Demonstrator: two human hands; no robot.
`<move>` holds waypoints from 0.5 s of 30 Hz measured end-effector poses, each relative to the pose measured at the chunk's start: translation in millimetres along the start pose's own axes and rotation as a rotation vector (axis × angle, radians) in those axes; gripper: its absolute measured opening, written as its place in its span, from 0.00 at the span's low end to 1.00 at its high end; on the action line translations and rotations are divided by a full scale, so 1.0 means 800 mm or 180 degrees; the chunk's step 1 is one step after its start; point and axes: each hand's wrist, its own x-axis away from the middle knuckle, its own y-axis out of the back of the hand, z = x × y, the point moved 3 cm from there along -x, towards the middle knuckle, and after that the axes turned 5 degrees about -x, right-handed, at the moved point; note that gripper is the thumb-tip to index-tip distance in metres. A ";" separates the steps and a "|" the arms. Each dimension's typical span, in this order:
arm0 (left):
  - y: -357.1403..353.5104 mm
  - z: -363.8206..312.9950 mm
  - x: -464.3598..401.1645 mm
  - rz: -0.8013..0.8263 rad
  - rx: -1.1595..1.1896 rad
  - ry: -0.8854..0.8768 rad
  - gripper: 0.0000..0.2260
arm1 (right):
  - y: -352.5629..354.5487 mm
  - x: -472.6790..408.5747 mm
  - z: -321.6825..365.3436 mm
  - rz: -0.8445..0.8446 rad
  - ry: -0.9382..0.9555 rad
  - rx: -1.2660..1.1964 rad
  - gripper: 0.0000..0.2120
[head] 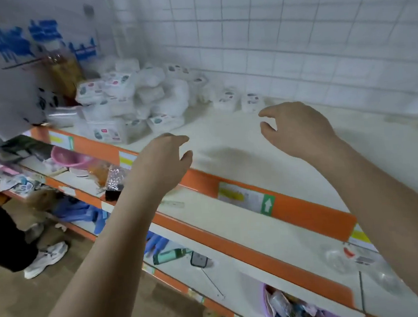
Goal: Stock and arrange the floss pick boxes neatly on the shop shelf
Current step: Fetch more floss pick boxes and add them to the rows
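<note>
A loose heap of clear floss pick boxes (133, 104) with white contents lies at the back left of the top shelf (290, 157). Two more boxes (238, 102) stand apart by the grid wall. My left hand (163, 159) hovers over the shelf's front edge, fingers loosely curled, holding nothing. My right hand (298, 128) hangs above the bare middle of the shelf, fingers relaxed and empty, a short way in front of the two separate boxes.
An orange rail with price tags (243, 198) edges the shelf. Lower shelves hold a pink bowl (71, 159), blue gloves (82, 211) and a green bottle (170, 255). A white wire grid wall (292, 26) backs the shelf. Another person's shoe (45, 258) stands on the floor at left.
</note>
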 end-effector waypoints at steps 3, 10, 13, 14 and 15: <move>-0.022 0.005 -0.080 0.0016 0.0096 -0.0211 0.19 | -0.023 -0.066 -0.022 -0.0032 -0.0210 0.0103 0.18; -0.057 -0.022 -0.228 0.0194 0.0241 -0.0445 0.20 | -0.070 -0.165 -0.053 0.0313 -0.0448 -0.0260 0.20; -0.069 -0.033 -0.259 0.0267 0.0179 -0.0738 0.19 | -0.092 -0.179 -0.061 0.0713 -0.0374 -0.0271 0.25; -0.074 -0.034 -0.267 0.0324 0.0126 -0.0868 0.19 | -0.099 -0.181 -0.065 0.0843 -0.0376 -0.0221 0.26; -0.079 -0.034 -0.271 0.0419 0.0046 -0.1005 0.18 | -0.105 -0.181 -0.068 0.0926 -0.0364 -0.0168 0.26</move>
